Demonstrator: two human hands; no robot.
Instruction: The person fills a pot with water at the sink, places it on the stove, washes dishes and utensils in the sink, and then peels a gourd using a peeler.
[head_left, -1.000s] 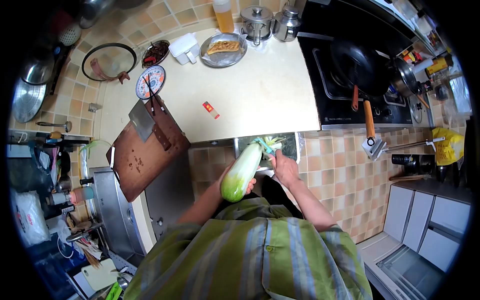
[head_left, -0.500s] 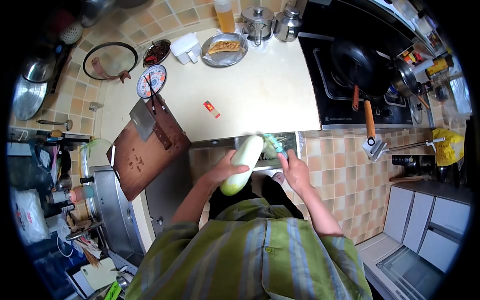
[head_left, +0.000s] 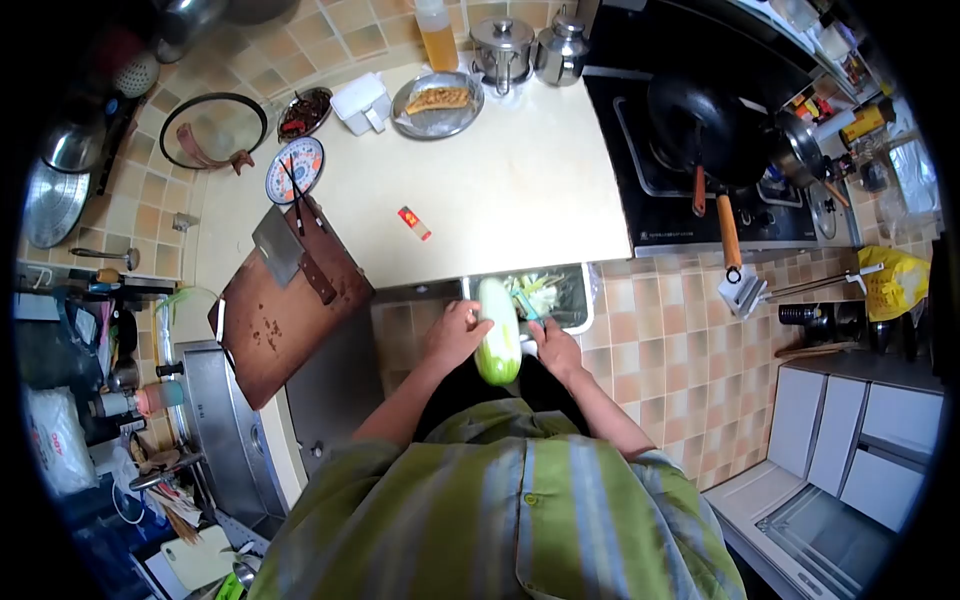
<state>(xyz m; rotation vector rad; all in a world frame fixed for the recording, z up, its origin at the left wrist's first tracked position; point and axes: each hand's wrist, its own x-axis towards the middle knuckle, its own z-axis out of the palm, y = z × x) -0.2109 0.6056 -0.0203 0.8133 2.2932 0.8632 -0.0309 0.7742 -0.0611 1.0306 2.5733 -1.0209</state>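
A long pale green gourd (head_left: 499,335) is upright in front of my body, mostly peeled, with greener skin at its near end. My left hand (head_left: 461,332) grips it from the left side, fingers closed around it. In my right hand (head_left: 556,347) is a teal-handled peeler (head_left: 526,304), close to the gourd's right side; whether its blade touches the gourd I cannot tell. Beneath them is a bin (head_left: 577,325) with pale green peelings (head_left: 541,290) in it, partly hidden by the gourd and my hands.
On the counter (head_left: 500,190) are a small red packet (head_left: 414,223), a metal plate (head_left: 437,125) with food and a patterned plate (head_left: 283,184) with chopsticks. A cleaver (head_left: 279,248) lies on the wooden board (head_left: 290,345) at left. A wok (head_left: 700,130) sits on the stove at right.
The gourd has turned more upright and moved slightly down. My right hand and the peeler have moved left and down alongside it. More of the bin and its peelings shows.
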